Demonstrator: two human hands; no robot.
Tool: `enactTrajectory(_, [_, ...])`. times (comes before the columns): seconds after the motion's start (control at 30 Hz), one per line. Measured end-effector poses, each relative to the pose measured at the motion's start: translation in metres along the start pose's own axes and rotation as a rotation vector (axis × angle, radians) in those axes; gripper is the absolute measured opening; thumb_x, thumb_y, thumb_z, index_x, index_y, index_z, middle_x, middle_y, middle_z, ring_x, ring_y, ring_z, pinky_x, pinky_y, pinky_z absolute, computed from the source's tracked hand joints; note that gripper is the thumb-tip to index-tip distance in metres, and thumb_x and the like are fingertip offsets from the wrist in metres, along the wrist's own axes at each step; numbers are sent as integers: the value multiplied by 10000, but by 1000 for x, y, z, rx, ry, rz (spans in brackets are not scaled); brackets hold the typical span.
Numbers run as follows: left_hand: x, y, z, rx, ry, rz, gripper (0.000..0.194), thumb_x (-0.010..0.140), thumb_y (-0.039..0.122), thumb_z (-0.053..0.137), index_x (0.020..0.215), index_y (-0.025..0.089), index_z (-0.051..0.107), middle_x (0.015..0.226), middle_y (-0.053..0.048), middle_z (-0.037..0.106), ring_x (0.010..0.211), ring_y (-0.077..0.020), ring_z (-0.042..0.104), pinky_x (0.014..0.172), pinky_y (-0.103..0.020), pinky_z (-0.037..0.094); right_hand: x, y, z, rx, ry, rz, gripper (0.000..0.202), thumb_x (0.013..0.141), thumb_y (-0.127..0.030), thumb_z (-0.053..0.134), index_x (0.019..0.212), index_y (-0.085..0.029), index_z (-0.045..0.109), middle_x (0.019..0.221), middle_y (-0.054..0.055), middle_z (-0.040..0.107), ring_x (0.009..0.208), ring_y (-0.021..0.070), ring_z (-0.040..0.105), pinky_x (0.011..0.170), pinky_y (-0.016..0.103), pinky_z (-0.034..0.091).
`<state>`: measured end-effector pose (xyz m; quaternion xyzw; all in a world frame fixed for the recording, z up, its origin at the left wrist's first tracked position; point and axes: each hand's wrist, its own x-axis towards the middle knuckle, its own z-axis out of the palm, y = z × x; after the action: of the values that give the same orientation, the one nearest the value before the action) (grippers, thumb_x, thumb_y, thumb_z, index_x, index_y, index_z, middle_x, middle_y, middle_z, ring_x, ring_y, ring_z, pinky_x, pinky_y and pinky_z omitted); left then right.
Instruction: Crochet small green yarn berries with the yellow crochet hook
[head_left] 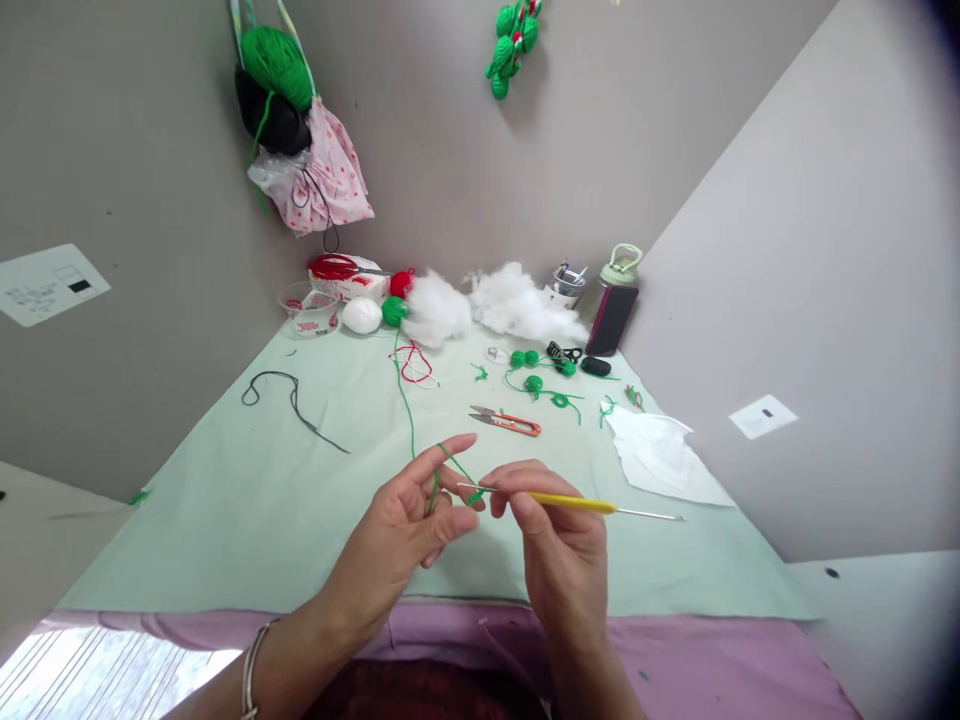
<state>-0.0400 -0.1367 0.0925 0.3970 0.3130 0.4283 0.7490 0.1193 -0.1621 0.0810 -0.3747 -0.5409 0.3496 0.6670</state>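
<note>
Green yarn (pixel 407 400) runs from a green ball (pixel 394 311) to my left hand (pixel 416 515), where it wraps round the raised index finger and other fingers. The thumb and a finger of that hand are at a small green crocheted piece (pixel 476 496). My right hand (pixel 559 545) grips a crochet hook with a yellow handle (pixel 574 502); its metal tip passes by the green piece, and its other metal end points right. Orange thread snips (pixel 514 422) lie on the pale green cloth (pixel 225 500) beyond my hands.
White stuffing (pixel 439 310), a white ball (pixel 362 316) and a clear tub (pixel 309 310) stand at the back. Small green balls (pixel 533 384) lie right of centre. A phone (pixel 611 321) leans on a bottle (pixel 622 265). White sheets (pixel 660 450) lie right; black cord (pixel 296 400) left.
</note>
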Motion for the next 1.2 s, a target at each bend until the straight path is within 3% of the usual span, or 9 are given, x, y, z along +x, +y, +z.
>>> enactTrajectory(0.13, [0,1,4,1,43,18,506,850,370,850,1330,287,712,888,37,616,514,-7,345,477,-213,236,-3,-3,2,-157,-25,-95,200,997,-154,628,1022,-271,788,935,39,756,853,177,692,726,302,576])
enactTrajectory(0.33, [3,1,9,-195,54,-80,551,815,309,887,1327,216,706,718,76,515,494,-9,267,468,-190,198,-15,8,0,-625,-29,-452,430,963,-51,622,1277,-321,736,1143,88,733,971,218,712,800,369,602])
enactTrajectory(0.43, [5,3,5,-277,29,-149,446,827,249,869,1252,187,750,696,88,470,476,5,184,454,-182,166,-8,5,-4,-427,-7,-290,331,981,-62,593,1157,-287,761,969,55,732,881,198,692,743,340,581])
enactTrajectory(0.53, [4,2,5,-190,107,-48,468,826,222,865,1277,251,746,834,53,575,499,5,254,463,-177,208,0,-1,-3,-208,11,-143,235,1017,-143,572,1018,-275,766,784,13,671,741,176,637,657,316,538])
enactTrajectory(0.63, [2,-2,10,-114,160,44,580,815,269,885,1363,299,696,846,47,596,552,-20,341,492,-173,256,-3,1,3,-366,14,-236,265,982,-105,612,1053,-292,786,910,44,702,810,189,663,684,329,544])
enactTrajectory(0.73, [2,-1,12,-195,81,-65,553,813,289,884,1338,244,715,748,68,531,506,-14,256,464,-183,200,-8,4,4,-531,52,-386,345,929,-43,653,1097,-307,798,1041,72,724,918,216,680,754,358,554])
enactTrajectory(0.93, [3,5,8,-136,80,-33,408,832,254,862,1230,273,776,822,53,558,513,-6,272,470,-195,197,1,-3,-1,3,95,-42,175,1001,-226,635,961,-270,799,801,22,651,694,159,589,627,309,491])
enactTrajectory(1.07, [0,-2,7,-1,64,19,510,829,257,873,1309,357,730,793,55,566,660,-62,429,604,-191,344,1,0,4,-25,16,-6,166,991,-226,671,1008,-298,819,976,45,752,931,199,678,802,347,560])
enactTrajectory(1.2, [-1,-2,2,71,35,3,536,813,308,884,1325,345,727,873,36,609,681,-76,441,670,-230,384,1,0,3,-60,15,22,175,1004,-230,656,1019,-302,814,952,28,767,850,174,685,767,322,577])
